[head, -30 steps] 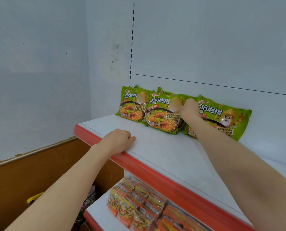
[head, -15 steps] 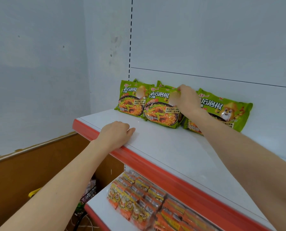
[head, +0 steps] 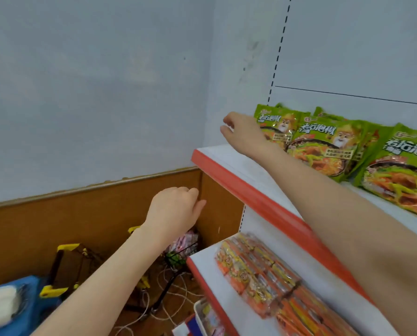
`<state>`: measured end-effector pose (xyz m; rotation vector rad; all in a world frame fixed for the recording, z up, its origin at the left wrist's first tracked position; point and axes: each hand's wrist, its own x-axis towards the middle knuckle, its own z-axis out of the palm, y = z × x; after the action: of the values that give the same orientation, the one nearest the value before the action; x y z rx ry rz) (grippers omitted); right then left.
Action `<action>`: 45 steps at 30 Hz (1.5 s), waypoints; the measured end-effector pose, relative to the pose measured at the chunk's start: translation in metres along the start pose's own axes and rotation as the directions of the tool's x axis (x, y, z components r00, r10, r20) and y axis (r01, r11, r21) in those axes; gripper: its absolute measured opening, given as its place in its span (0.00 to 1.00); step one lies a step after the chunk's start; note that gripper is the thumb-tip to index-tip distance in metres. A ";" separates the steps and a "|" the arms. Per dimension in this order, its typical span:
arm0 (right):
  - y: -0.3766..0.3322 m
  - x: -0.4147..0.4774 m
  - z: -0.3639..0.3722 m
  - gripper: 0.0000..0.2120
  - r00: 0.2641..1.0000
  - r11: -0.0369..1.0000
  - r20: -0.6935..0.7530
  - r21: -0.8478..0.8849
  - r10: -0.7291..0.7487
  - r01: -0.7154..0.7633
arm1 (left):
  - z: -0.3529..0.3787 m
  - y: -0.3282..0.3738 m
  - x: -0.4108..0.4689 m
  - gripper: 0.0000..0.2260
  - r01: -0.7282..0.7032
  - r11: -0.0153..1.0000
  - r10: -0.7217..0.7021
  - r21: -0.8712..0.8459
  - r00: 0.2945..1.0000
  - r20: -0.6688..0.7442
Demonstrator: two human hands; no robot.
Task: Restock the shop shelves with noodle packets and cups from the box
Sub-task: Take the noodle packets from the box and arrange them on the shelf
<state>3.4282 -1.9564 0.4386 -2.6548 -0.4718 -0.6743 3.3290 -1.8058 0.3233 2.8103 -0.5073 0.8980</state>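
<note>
Three green noodle packets (head: pixel 324 141) lean against the back panel of the top shelf (head: pixel 229 156), overlapping in a row. My right hand (head: pixel 241 132) hovers in front of the left end of the row, over the shelf's left corner, fingers loosely curled and holding nothing. My left hand (head: pixel 175 207) hangs in the air below and left of the shelf's red front edge (head: pixel 239 183), loosely curled and holding nothing. Orange noodle packets (head: pixel 263 275) lie in rows on the lower shelf (head: pixel 202 263).
A brown wooden panel (head: pixel 81 214) lines the wall on the left. On the floor stand a blue stool (head: pixel 25 294), a yellow and black frame (head: pixel 66 267), a wire basket (head: pixel 180 251) and white cables (head: pixel 168 301). A white bin (head: pixel 202 316) sits below the shelves.
My view has swung left and down. My right hand left the middle packet and moved to the left end of the row. My left hand lifted off the shelf edge and dropped below it.
</note>
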 end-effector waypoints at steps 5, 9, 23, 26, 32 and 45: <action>-0.075 -0.023 0.066 0.15 0.988 0.989 0.117 0.120 -0.101 0.087 | -0.006 -0.043 -0.077 0.17 0.166 0.979 -0.182 0.115 0.972 0.147; -0.118 -0.075 0.122 0.16 0.959 0.971 0.248 0.224 -0.139 0.083 | 0.000 -0.067 -0.156 0.17 0.302 0.944 -0.326 0.130 0.911 0.253; -0.075 -0.320 0.341 0.18 0.615 0.959 0.784 0.108 0.081 -0.264 | 0.107 -0.056 -0.397 0.11 0.622 0.725 -0.569 0.296 0.299 0.766; -0.045 -0.371 0.383 0.18 0.509 0.954 0.851 0.032 0.130 -0.297 | 0.149 -0.047 -0.432 0.11 0.675 0.674 -0.560 0.300 0.202 0.803; 0.023 -0.477 0.473 0.14 0.350 0.944 0.910 -0.110 0.221 -0.311 | 0.268 -0.034 -0.487 0.13 0.734 0.614 -0.554 0.290 0.139 0.821; 0.116 -0.618 0.655 0.16 0.213 0.817 0.854 -0.336 0.474 -0.469 | 0.505 -0.042 -0.588 0.21 0.767 0.558 -0.592 0.316 0.101 0.800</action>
<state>3.2158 -1.9255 -0.4436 -2.6727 0.1643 1.1238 3.1657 -1.7273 -0.4316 2.5409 0.6852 -0.7977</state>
